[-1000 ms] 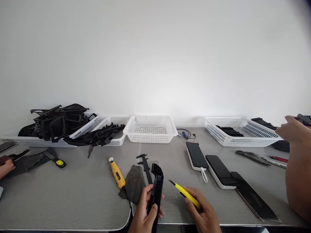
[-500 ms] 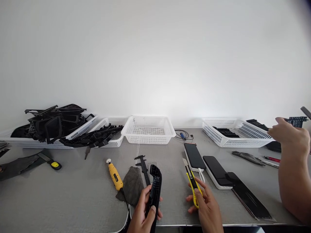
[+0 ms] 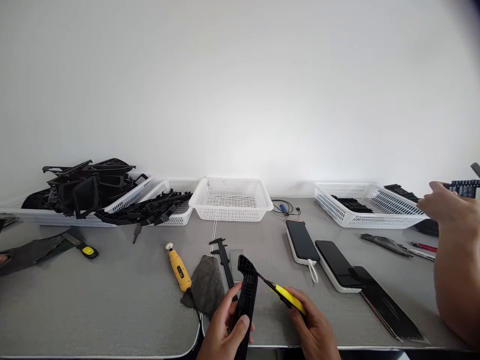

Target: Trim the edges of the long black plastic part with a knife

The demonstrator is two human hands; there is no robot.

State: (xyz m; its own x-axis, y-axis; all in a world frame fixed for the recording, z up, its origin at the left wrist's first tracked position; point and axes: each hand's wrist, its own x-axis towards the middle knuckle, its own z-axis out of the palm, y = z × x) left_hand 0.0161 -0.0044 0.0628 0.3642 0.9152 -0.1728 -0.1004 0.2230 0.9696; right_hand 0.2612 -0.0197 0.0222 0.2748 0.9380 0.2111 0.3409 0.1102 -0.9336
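A long black plastic part [image 3: 248, 285] with a bent, ribbed upper end stands tilted in my left hand [image 3: 225, 322], whose fingers and thumb are wrapped round its lower half. My right hand [image 3: 313, 325] grips a yellow utility knife [image 3: 287, 296]. The knife's blade points up and left, and its tip is at the right edge of the black part, just below the bend; whether it touches I cannot tell. Behind my left hand lie a black caliper [image 3: 224, 260], a dark grey cloth [image 3: 207, 285] and a small flat metallic plate [image 3: 236, 262].
A yellow rotary tool [image 3: 179, 270] lies left of the cloth. White baskets, one [image 3: 230, 215] in the middle, line the wall; several hold black parts. Two phone-like devices [image 3: 302, 242] [image 3: 337, 265] and a black sleeve [image 3: 388, 302] lie right. A co-worker's arm [image 3: 453, 260] reaches in at the right.
My right hand has turned the knife leftward, bringing its blade to the black part. My left hand has shifted slightly right with the part. The co-worker's hand has moved a little right.
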